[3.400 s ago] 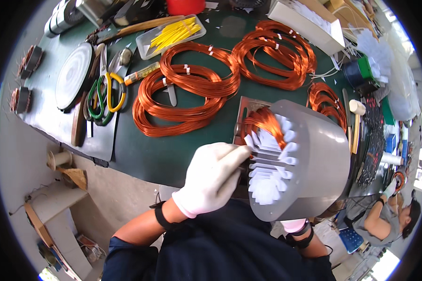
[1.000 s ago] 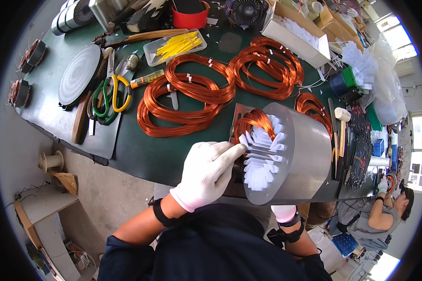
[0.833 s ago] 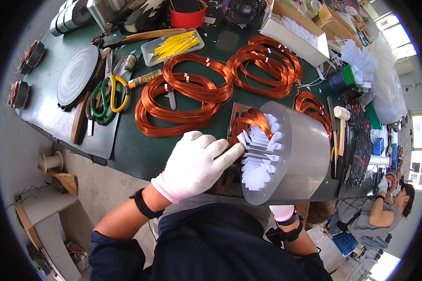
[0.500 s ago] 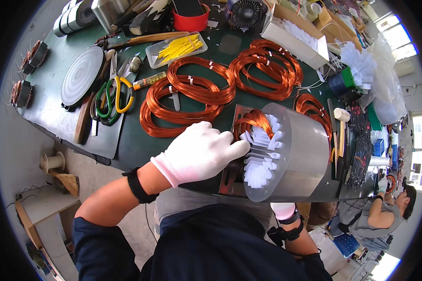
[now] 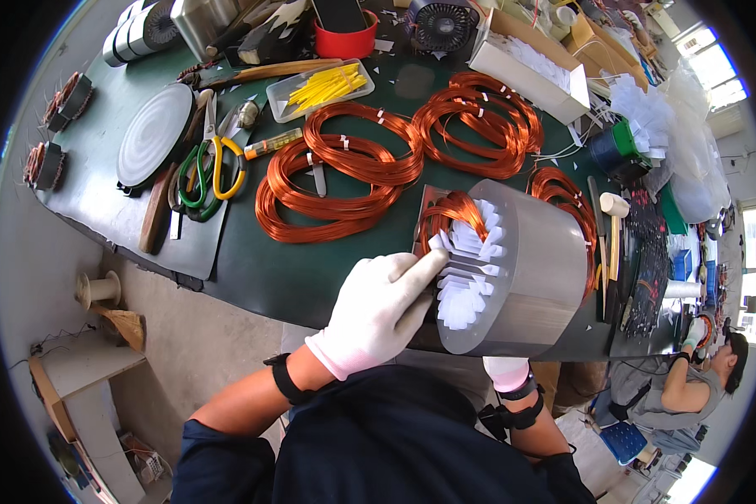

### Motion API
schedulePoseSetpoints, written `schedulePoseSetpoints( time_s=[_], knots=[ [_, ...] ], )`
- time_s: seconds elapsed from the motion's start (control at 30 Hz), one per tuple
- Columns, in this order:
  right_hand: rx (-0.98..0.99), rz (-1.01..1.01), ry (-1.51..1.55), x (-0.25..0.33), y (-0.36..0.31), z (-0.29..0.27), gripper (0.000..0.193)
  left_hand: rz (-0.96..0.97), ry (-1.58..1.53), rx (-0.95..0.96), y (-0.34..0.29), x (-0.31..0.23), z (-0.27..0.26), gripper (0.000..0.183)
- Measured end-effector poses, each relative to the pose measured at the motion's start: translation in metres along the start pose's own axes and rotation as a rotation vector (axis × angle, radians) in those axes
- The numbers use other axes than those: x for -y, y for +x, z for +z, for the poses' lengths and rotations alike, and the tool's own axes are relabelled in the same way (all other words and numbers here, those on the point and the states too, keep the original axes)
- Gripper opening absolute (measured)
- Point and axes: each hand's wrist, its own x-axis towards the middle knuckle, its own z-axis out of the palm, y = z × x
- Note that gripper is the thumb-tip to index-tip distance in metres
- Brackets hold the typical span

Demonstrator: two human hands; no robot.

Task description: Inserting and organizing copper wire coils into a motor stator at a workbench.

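A grey cylindrical stator core [image 5: 546, 269] lies on its side at the table's front edge. White slot liners [image 5: 466, 307] fan out around its near opening, and a bundle of copper wire [image 5: 455, 214] loops out of the upper part. My left hand [image 5: 378, 307], in a white glove, has its index finger stretched to the liners just below the copper; the thumb sits lower, apart from it. No object shows in that hand. Behind the core's lower side is my right hand [image 5: 506, 371], also gloved; its fingers are hidden by the core.
Copper coils [image 5: 336, 176] lie beyond my left hand, with more at the right. Scissors [image 5: 214, 168], a round disc [image 5: 154, 134] and a tray of yellow strips [image 5: 321, 91] stand left. A mallet [image 5: 614, 206] lies right of the core. A person [image 5: 689, 378] works far right.
My left hand has drawn back toward my body and turned, its index finger now extended at the liners instead of curled there. The right hand stays behind the core.
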Motion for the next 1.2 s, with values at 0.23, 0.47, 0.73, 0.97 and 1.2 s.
schedulePoseSetpoints(
  time_s=[0.23,0.47,0.73,0.97,1.2],
  knots=[
    [-0.039,-0.007,-0.459,-0.005,-0.002,0.005,0.046,0.081,0.208,0.088,-0.012,0.001,0.002,0.063],
    [-0.229,-0.049,-0.743,0.006,-0.011,0.023,0.047,0.096,0.349,0.134,-0.01,-0.003,0.005,0.065],
    [-0.361,-0.487,-0.774,0.044,0.007,0.02,0.072,-0.243,0.012,0.252,-0.067,0.044,0.011,0.036],
    [-0.318,-0.435,-0.38,0.04,-0.003,0.015,0.074,-0.362,-0.057,-0.032,-0.062,0.034,0.05,0.034],
    [-0.254,-0.417,-0.431,0.039,0.0,0.014,0.07,-0.312,0.124,0.067,-0.098,0.028,-0.012,0.034]
  ],
)
